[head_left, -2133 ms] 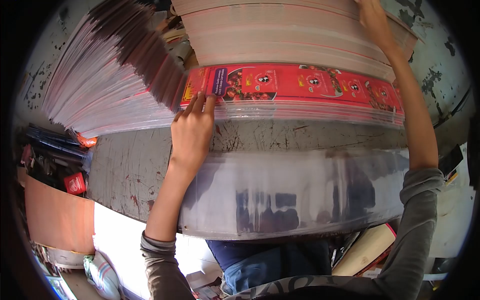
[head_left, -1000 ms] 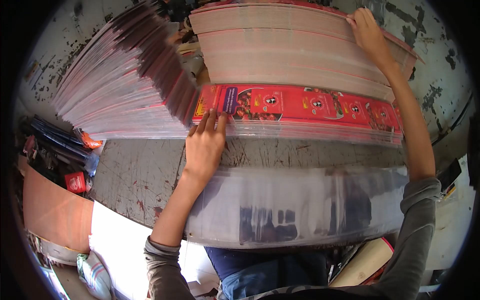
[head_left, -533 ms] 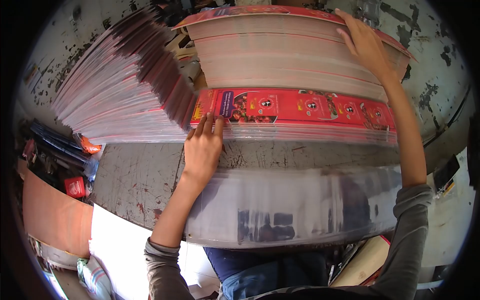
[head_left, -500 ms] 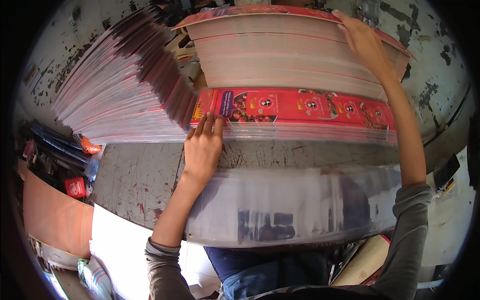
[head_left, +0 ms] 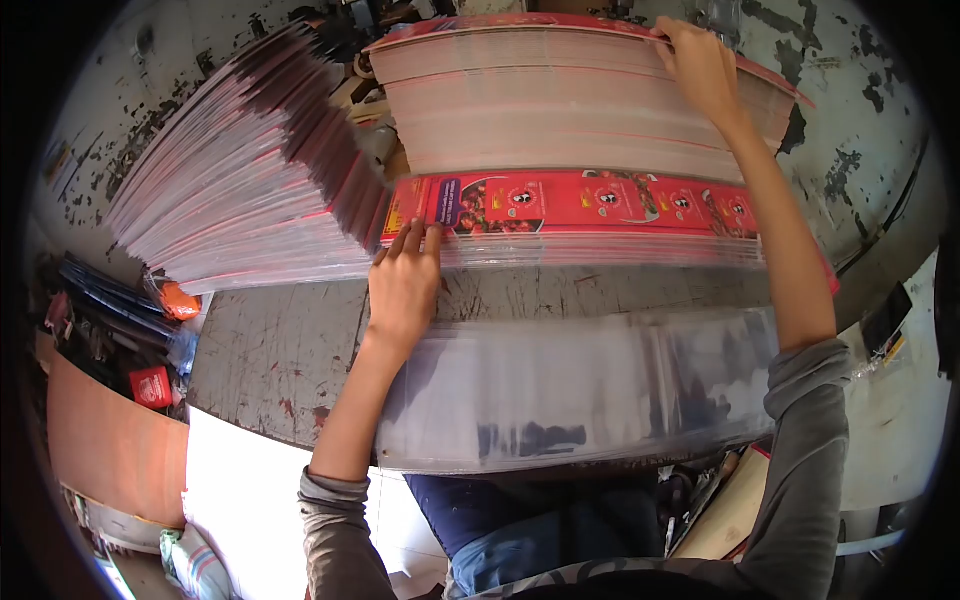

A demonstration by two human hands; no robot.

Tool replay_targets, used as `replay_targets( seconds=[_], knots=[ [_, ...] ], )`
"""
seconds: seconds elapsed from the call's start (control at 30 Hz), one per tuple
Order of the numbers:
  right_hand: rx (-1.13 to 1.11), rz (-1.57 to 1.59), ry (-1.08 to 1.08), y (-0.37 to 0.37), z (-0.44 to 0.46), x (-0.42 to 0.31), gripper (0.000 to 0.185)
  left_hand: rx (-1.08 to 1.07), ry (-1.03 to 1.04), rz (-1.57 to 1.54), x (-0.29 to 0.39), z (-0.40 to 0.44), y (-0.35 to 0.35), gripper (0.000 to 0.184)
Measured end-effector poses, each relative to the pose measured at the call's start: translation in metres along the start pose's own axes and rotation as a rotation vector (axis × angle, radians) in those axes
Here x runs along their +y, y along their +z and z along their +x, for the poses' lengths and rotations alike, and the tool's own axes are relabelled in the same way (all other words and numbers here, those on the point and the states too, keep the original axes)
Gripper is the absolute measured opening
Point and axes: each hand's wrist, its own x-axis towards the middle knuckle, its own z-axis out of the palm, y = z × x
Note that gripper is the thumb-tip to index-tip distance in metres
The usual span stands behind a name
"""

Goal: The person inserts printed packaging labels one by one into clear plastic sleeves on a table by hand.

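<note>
My left hand (head_left: 402, 285) lies with its fingers stretched out on the left end of a red printed card strip (head_left: 560, 205). This strip tops a low pile in clear plastic sleeves (head_left: 600, 248). Farther back, my right hand (head_left: 703, 72) pinches the near edge of the top red printed card (head_left: 520, 24) on a tall stack of cards (head_left: 580, 115); its fingertips are partly hidden. Nearer to me lies a glossy pile of clear plastic sleeves (head_left: 580, 390), which neither hand touches.
A fanned, leaning heap of sleeved cards (head_left: 230, 180) stands at the left, against the low pile. The worn grey tabletop (head_left: 270, 350) shows scratches. A small red box (head_left: 150, 386) and an orange bag (head_left: 180, 300) sit beyond its left edge.
My right hand has shifted left along the tall stack's top edge, and its fingers are more curled. My left hand stays on the strip. The view has moved slightly.
</note>
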Motion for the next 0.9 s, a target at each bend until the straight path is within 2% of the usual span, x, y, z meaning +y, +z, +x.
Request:
replay_targets(
  seconds=[0.1, 0.17, 0.2, 0.23, 0.27, 0.3, 0.37, 0.4, 0.43, 0.5, 0.53, 0.57, 0.63, 0.67, 0.73, 0.8, 0.9],
  knots=[
    [-0.044, 0.076, -0.054, -0.015, 0.002, -0.006, 0.028, -0.004, 0.000, -0.015, -0.002, 0.002, -0.004, 0.039],
    [0.072, 0.100, -0.056, -0.029, -0.019, -0.013, 0.046, 0.012, -0.038, -0.158, 0.001, 0.004, -0.010, 0.033],
    [0.225, 0.065, -0.145, -0.033, -0.029, -0.012, 0.047, 0.013, -0.045, -0.155, -0.002, 0.007, -0.010, 0.033],
    [0.376, 0.032, -0.236, -0.038, -0.041, -0.012, 0.049, 0.033, -0.059, -0.393, -0.006, 0.011, -0.010, 0.039],
    [0.374, 0.025, -0.252, -0.052, -0.054, -0.015, 0.048, 0.056, -0.073, -0.630, -0.009, 0.014, -0.010, 0.049],
    [0.372, 0.016, -0.270, -0.068, -0.069, -0.019, 0.048, 0.061, -0.082, -0.627, -0.011, 0.016, -0.012, 0.049],
    [0.297, 0.017, -0.287, -0.090, -0.104, -0.027, 0.044, -0.049, -0.506, -2.037, -0.015, 0.021, -0.023, 0.077],
    [0.274, 0.029, -0.286, -0.096, -0.120, -0.031, 0.041, -0.164, -0.417, -2.138, -0.017, 0.022, -0.030, 0.095],
    [0.251, 0.040, -0.278, -0.097, -0.136, -0.034, 0.039, -0.156, -0.424, -2.144, -0.020, 0.020, -0.027, 0.095],
    [0.206, 0.009, -0.321, -0.094, -0.164, -0.034, 0.036, -0.243, -0.156, -2.548, -0.021, 0.016, -0.021, 0.091],
    [0.196, 0.012, -0.321, -0.088, -0.177, -0.032, 0.036, -0.272, -0.238, -2.548, -0.018, 0.016, -0.021, 0.079],
    [0.146, 0.030, -0.334, -0.082, -0.190, -0.030, 0.035, -0.279, -0.253, -2.550, -0.011, 0.015, -0.023, 0.079],
    [0.084, 0.061, -0.335, -0.074, -0.201, -0.031, 0.034, -0.204, -0.632, -2.219, 0.002, 0.016, -0.026, 0.059],
    [0.007, 0.114, -0.350, -0.075, -0.201, -0.030, 0.035, -0.257, -0.577, -2.336, -0.003, 0.014, -0.021, 0.049],
    [-0.157, 0.264, -0.351, -0.070, -0.205, -0.027, 0.038, -0.285, -0.556, -2.269, -0.008, 0.014, -0.019, 0.049],
    [-0.175, 0.303, -0.340, -0.066, -0.207, -0.024, 0.041, -0.307, -0.530, -2.198, -0.010, 0.015, -0.020, 0.049],
    [-0.247, 0.351, -0.271, -0.070, -0.201, -0.028, 0.051, -0.350, -0.492, -2.266, -0.015, 0.014, -0.022, 0.052]
  ],
)
